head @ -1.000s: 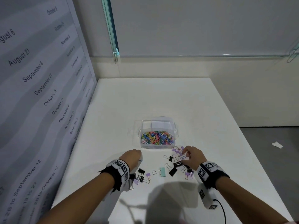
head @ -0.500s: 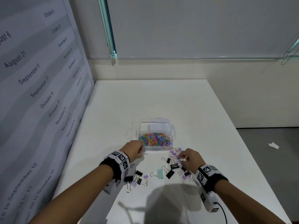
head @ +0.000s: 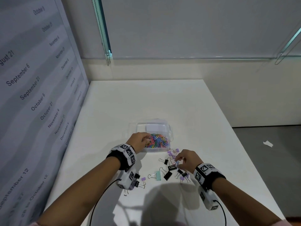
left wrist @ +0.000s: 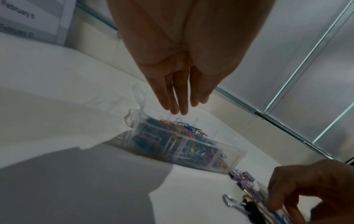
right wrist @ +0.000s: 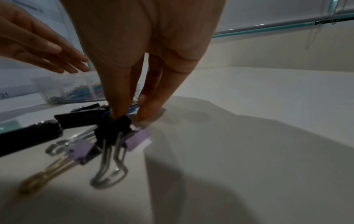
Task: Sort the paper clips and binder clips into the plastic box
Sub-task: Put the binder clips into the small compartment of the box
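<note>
With the left hand (head: 138, 141) slack-fingered over the plastic box (head: 169, 128), the right hand (head: 187, 160) pinches what seems a blue paper clip (head: 177, 163), which could snag the binder clips (head: 171, 168) beneath its fingertips.

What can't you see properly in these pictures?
- Head view: the left hand covers the plastic box's near left corner.
- Head view: the left wrist camera hides several binder clips.
- Right wrist view: the right hand's grip on a blue paper clip is blurred and mostly covered by fingers.
</note>
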Action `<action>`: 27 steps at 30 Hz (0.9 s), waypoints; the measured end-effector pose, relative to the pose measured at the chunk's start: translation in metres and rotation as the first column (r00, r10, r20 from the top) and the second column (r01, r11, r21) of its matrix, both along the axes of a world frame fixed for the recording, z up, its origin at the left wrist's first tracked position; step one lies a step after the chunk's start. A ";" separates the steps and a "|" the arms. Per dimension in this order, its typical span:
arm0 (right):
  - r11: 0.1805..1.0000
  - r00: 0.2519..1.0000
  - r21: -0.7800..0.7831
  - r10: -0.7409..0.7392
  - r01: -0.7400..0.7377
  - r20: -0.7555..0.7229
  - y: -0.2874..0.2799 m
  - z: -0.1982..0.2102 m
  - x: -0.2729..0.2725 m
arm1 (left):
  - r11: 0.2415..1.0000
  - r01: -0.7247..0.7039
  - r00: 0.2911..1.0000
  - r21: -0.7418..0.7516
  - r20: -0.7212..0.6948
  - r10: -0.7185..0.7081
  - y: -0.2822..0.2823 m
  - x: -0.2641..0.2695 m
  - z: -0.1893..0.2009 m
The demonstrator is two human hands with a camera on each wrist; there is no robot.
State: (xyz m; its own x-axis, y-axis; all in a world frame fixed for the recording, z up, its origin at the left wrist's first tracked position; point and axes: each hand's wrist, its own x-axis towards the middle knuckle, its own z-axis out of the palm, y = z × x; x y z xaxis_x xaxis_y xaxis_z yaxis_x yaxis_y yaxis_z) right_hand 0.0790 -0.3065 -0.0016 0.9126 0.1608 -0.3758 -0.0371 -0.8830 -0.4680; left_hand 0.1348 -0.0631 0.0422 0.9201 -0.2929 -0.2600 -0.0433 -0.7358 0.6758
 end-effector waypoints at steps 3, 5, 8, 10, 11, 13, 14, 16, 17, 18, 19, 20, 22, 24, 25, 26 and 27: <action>1.000 1.000 0.021 0.007 -0.007 -0.002 0.000 -0.001 0.000 | 0.999 0.036 0.998 -0.033 0.043 -0.035 0.011 -0.010 0.000; 0.999 0.999 0.022 0.040 -0.040 -0.015 -0.002 0.000 0.001 | 0.999 0.049 0.993 -0.016 0.109 -0.047 0.021 -0.015 -0.002; 0.997 0.997 0.035 0.076 -0.076 -0.015 -0.002 0.001 0.004 | 0.999 0.019 0.995 0.030 0.096 -0.022 0.039 -0.021 -0.010; 0.996 0.997 0.051 0.078 -0.077 -0.023 -0.002 0.001 0.006 | 0.995 0.005 1.000 0.103 0.006 -0.006 0.051 -0.025 -0.018; 0.996 0.996 0.053 0.078 -0.077 -0.032 -0.002 0.001 0.007 | 0.989 0.013 0.999 0.145 -0.038 -0.007 0.056 -0.026 -0.022; 0.995 0.995 0.052 0.088 -0.086 -0.044 -0.002 0.001 0.010 | 0.969 0.060 0.993 0.238 -0.113 -0.033 0.064 -0.030 -0.030; 0.994 0.995 0.056 0.095 -0.093 -0.042 -0.002 0.000 0.010 | 0.956 0.086 0.988 0.281 -0.147 -0.045 0.066 -0.032 -0.033; 0.994 0.994 0.052 0.103 -0.101 -0.036 -0.002 -0.001 0.011 | 0.940 0.105 0.982 0.324 -0.185 -0.045 0.068 -0.035 -0.038; 0.994 0.994 0.046 0.101 -0.100 -0.035 -0.002 -0.002 0.011 | 0.940 0.095 0.982 0.327 -0.188 -0.034 0.068 -0.036 -0.041; 0.994 0.994 0.041 0.102 -0.100 -0.036 -0.002 -0.002 0.010 | 0.942 0.083 0.983 0.324 -0.184 -0.023 0.068 -0.036 -0.043; 0.994 0.994 0.035 0.103 -0.102 -0.041 -0.002 -0.003 0.010 | 0.943 0.079 0.984 0.322 -0.178 -0.022 0.068 -0.037 -0.044; 0.994 0.993 0.032 0.109 -0.108 -0.038 -0.002 -0.003 0.009 | 0.941 0.087 0.984 0.328 -0.174 -0.030 0.066 -0.037 -0.045; 0.992 0.991 0.008 0.124 -0.124 -0.043 -0.001 -0.003 0.007 | 0.923 0.122 0.983 0.364 -0.171 -0.063 0.061 -0.038 -0.045; 0.990 0.989 -0.018 0.141 -0.142 -0.037 0.000 -0.006 0.005 | 0.900 0.148 0.983 0.409 -0.159 -0.089 0.057 -0.040 -0.042; 0.989 0.989 -0.033 0.145 -0.146 -0.036 0.000 -0.008 0.004 | 0.894 0.149 0.985 0.423 -0.147 -0.095 0.055 -0.041 -0.042; 0.987 0.988 -0.040 0.155 -0.156 -0.027 0.000 -0.008 0.002 | 0.889 0.149 0.986 0.432 -0.135 -0.099 0.054 -0.043 -0.042; 0.986 0.987 -0.047 0.157 -0.158 -0.024 0.000 -0.009 0.000 | 0.887 0.148 0.987 0.438 -0.123 -0.104 0.053 -0.044 -0.042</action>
